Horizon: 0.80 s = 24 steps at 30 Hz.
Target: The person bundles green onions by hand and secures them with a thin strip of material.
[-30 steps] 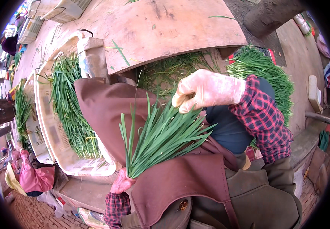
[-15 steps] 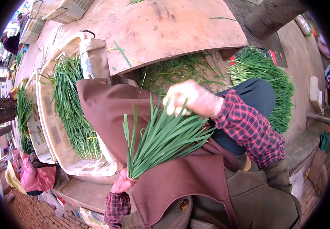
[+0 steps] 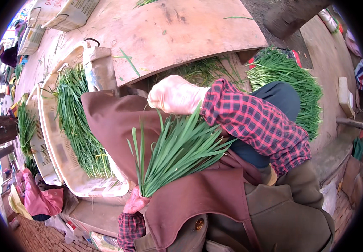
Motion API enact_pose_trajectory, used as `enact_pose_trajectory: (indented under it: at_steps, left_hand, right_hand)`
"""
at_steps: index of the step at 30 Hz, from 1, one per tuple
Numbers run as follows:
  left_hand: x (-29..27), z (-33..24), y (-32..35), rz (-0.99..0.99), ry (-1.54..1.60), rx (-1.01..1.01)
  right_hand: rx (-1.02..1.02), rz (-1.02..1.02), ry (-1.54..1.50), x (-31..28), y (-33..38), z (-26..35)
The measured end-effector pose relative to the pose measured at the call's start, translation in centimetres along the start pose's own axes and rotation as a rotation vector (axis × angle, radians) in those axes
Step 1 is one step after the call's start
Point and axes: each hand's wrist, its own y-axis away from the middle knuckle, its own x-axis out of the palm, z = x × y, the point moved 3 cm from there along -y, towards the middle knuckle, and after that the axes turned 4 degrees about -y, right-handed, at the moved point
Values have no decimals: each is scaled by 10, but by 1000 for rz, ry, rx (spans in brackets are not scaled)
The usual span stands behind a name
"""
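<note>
My left hand (image 3: 136,201) is closed around the lower end of a bunch of green chives (image 3: 177,151), whose long flat leaves fan out to the right over my lap. Beneath the leaves lies a brown apron (image 3: 114,113). My right hand (image 3: 177,94) is just above the leaf tips, its fingers curled in; whatever they pinch, if anything, is hidden. A checked red and black sleeve covers that forearm.
To the left, a white plastic basket (image 3: 80,190) holds more chives, with a second basket (image 3: 42,155) beside it. A wooden board (image 3: 185,33) stands ahead, cut leaves under it. A large chive pile (image 3: 284,84) lies at right, near a post (image 3: 293,19).
My right hand has moved left from over the leaves toward the board's near side, and its forearm now reaches further across. My left hand still grips the chives in nearly the same place.
</note>
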Motion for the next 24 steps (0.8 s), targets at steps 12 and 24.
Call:
enact_pose_trajectory:
  at_steps: [12,24]
  left_hand:
    - [-8,-36,-13,7,-174,35]
    - [-7,-89,-20,-29,238,-343]
  right_hand:
    - [349,-450,-133,-94,66,-3]
    - [91,55,-147,26,70,62]
